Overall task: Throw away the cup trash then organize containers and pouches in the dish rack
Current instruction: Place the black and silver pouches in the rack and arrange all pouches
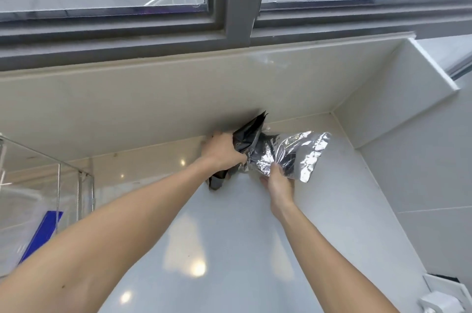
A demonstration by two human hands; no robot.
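Both arms stretched out: my left hand (222,151) grips a black pouch (246,137), right hand (277,179) pinches the silver pouch (296,153) beside it.

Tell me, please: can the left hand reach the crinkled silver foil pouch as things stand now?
Probably yes. The left hand grips the black pouch directly beside the crinkled silver foil pouch, which the right hand holds from below. Nothing lies between them, but the left hand is occupied.

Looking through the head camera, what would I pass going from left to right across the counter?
Clear rack with a blue sheet → left hand gripping a black pouch → right hand holding a silver foil pouch → white side wall.
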